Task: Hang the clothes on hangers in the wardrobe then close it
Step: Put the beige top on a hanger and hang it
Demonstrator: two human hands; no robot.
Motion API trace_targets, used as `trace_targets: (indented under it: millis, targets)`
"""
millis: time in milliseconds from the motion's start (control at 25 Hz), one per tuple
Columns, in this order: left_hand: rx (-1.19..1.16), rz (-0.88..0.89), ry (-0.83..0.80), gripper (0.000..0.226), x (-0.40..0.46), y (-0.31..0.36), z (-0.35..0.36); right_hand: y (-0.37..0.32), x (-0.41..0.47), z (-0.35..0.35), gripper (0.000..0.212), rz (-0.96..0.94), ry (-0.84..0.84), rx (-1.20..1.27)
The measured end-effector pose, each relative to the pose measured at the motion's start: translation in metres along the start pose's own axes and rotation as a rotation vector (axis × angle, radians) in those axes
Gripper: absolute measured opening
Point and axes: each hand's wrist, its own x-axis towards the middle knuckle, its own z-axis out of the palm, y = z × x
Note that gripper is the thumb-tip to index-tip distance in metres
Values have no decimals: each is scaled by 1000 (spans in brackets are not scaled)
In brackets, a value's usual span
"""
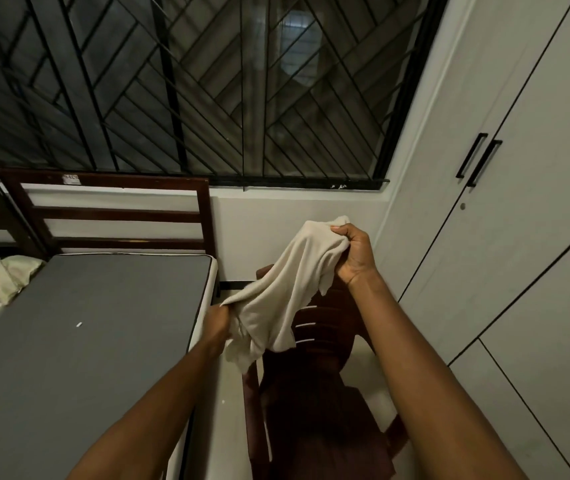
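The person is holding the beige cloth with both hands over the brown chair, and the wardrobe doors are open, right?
Not quite. The wardrobe doors are closed, as the head view shows, their black handles side by side. The rest holds: the left hand and right hand both hold the beige cloth over the brown chair.

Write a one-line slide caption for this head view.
Both hands, left and right, grip a beige garment above a brown chair.

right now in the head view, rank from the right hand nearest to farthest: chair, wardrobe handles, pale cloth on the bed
From the right hand:
1. chair, just below it
2. wardrobe handles, up to the right
3. pale cloth on the bed, far left
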Motion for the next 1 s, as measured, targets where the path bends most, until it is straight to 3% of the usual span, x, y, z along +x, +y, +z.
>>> trace_targets:
  millis: [240,640,720,800,920,1000]
  targets:
    - [-150,25,55,24,-59,11,-23,-20,-65,-10,13,-196,181,-174]
    - [-98,-56,-226,38,-127,45,-13,-38,-157,-63,17,-251,510,-444]
    - [-94,-50,-311,37,-156,61,-5,-27,-177,-76,22,-146,513,-573]
    - [-89,-44,-409,23,-195,77,2,-11,-201,-83,33,-50,497,-754]
    - [-150,-48,-493,26,-232,81,15,16,-250,-79,30,49,414,-1039]
    - [-162,-30,-534,26,-252,79,21,37,-277,-78,55,77,318,-1155]
